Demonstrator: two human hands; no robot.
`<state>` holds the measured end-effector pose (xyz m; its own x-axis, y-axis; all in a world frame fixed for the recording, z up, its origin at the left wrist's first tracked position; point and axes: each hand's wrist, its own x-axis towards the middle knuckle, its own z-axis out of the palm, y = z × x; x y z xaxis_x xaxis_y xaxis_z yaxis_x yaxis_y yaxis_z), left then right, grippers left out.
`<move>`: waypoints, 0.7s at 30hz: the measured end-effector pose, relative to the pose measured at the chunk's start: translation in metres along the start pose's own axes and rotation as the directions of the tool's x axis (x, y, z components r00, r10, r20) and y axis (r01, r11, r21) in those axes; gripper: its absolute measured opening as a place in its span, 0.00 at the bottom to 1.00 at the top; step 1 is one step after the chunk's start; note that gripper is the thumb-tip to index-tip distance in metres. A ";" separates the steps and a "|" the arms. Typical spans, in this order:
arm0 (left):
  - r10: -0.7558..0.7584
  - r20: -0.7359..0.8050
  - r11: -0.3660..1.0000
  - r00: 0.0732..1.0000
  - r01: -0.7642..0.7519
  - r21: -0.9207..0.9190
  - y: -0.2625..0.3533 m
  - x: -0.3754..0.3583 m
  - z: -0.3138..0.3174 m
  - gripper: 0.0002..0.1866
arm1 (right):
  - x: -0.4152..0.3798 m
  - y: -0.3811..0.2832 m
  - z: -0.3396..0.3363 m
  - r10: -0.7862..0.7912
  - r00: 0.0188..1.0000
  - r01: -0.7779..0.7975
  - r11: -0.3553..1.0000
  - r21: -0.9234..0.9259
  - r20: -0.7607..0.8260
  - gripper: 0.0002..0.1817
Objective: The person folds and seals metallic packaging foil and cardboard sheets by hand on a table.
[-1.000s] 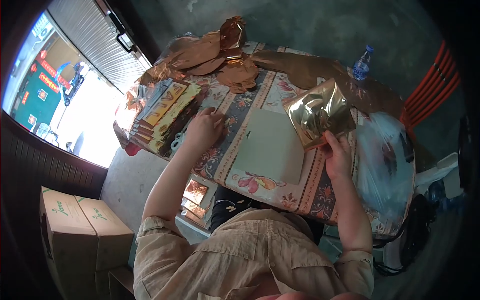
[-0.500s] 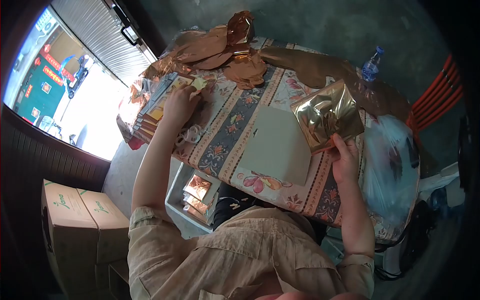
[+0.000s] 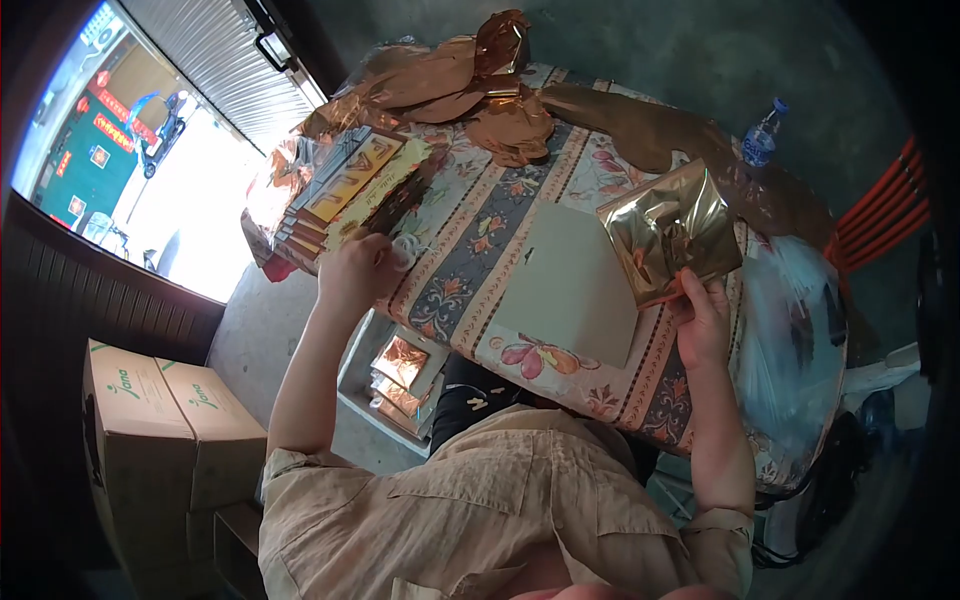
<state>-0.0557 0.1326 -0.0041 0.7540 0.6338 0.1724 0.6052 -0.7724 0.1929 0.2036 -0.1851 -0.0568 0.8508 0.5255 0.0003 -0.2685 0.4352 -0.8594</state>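
Left hand point(image 3: 352, 272): lowered near white bands point(image 3: 406, 252), left of board point(image 3: 568, 285); grip unclear.
Printed stack point(image 3: 368, 180): thereby mostly uncovered.
Gold packet point(image 3: 672, 230): clamped in right hand point(image 3: 704, 322).

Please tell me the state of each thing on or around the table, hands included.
Left hand: fingers curled at the card stack; grip unclear.
Right hand: pinching the gold packet's near edge.
Gold packet: held, creased.
Card stack: fanned out.
Grey board: lying flat.
Copper foil: crumpled, loose.
Bottle: standing, capped.
Cardboard boxes: closed.
Doorway: open.
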 end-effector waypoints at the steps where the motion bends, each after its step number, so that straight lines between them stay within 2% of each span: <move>1: 0.029 -0.063 0.998 0.998 -0.033 -0.062 -0.002 0.000 0.003 0.08 | 0.002 0.003 -0.008 0.005 1.000 -0.005 1.000 -0.006 0.029 0.04; 2: 0.026 -0.064 0.997 0.998 -0.030 -0.065 -0.003 0.000 0.002 0.08 | 0.003 0.005 -0.012 0.008 0.998 -0.007 1.000 -0.013 0.059 0.04; 4: -0.044 -0.053 0.944 0.998 0.024 -0.328 -0.007 0.000 -0.001 0.07 | 0.003 0.007 -0.012 0.005 0.999 -0.005 1.000 -0.009 0.047 0.05; 5: -0.042 -0.061 0.945 0.997 0.019 -0.327 -0.005 0.001 -0.004 0.07 | 0.004 0.008 -0.011 0.000 0.999 0.000 1.000 0.000 0.035 0.06; 7: -0.095 -0.143 0.818 0.985 -0.004 -0.575 -0.001 0.006 -0.009 0.06 | 0.005 0.009 -0.014 0.004 0.999 -0.004 1.000 0.010 0.041 0.06; 8: -0.086 -0.152 0.817 0.985 -0.018 -0.576 0.001 0.009 -0.011 0.06 | 0.006 0.009 -0.016 0.015 0.999 -0.016 1.000 0.016 0.043 0.07; 10: -0.067 0.011 0.643 0.998 0.052 -0.764 0.005 0.015 -0.012 0.05 | 0.008 0.011 -0.018 0.008 0.999 -0.009 1.000 0.023 0.031 0.07; 11: -0.052 0.014 0.636 0.999 0.043 -0.771 0.015 0.018 -0.008 0.05 | 0.008 0.011 -0.020 0.011 1.000 -0.011 1.000 0.025 0.019 0.07; 13: 0.173 -0.150 0.547 0.973 -0.222 -0.807 0.051 0.021 0.006 0.06 | 0.012 0.012 -0.026 0.002 1.000 -0.002 1.000 0.021 0.017 0.07; 14: 0.204 -0.106 0.626 0.973 -0.213 -0.750 0.071 0.019 0.015 0.07 | 0.013 0.012 -0.026 0.008 0.999 -0.009 1.000 0.026 0.034 0.07; 15: 0.295 -0.154 0.607 0.943 -0.309 -0.732 0.094 0.016 0.023 0.07 | 0.013 0.010 -0.021 -0.017 1.000 0.017 1.000 0.023 0.007 0.08; 17: 0.471 -0.105 0.590 0.876 -0.401 -0.701 0.127 0.016 0.039 0.08 | 0.014 0.007 -0.024 -0.029 1.000 0.029 1.000 -0.001 -0.009 0.07; 18: 0.475 -0.106 0.580 0.873 -0.402 -0.709 0.135 0.017 0.052 0.08 | 0.013 0.008 -0.024 -0.019 1.000 0.019 1.000 -0.016 -0.012 0.07; 20: 0.650 -0.139 0.639 0.747 -0.636 -0.433 0.144 0.019 0.081 0.09 | 0.014 0.008 -0.024 -0.069 0.997 0.068 0.998 -0.012 -0.044 0.05; 21: 0.703 -0.117 0.599 0.701 -0.673 -0.433 0.143 0.019 0.082 0.12 | 0.014 0.007 -0.027 -0.049 0.998 0.048 0.998 -0.028 -0.045 0.05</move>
<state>0.0666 0.0308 -0.0519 0.9245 -0.0941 0.3694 -0.2558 -0.8716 0.4182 0.2254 -0.1943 -0.0765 0.8825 0.4698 0.0191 -0.2149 0.4392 -0.8723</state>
